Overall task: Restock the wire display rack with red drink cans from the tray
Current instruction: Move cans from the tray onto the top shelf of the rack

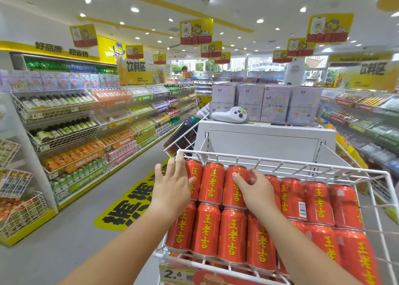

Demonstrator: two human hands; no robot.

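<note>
Fingers of the right hand curl, seemingly gripping a red can in the back row of the wire rack. The left hand lies flat, fingers spread, at its left edge. Cans should feel rigid, slick and weighty; grasp mid-body.

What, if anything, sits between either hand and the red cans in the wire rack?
Nothing visible. The right hand grips an upper-row can; the left hand rests flat on the leftmost can at the rack corner.
</note>
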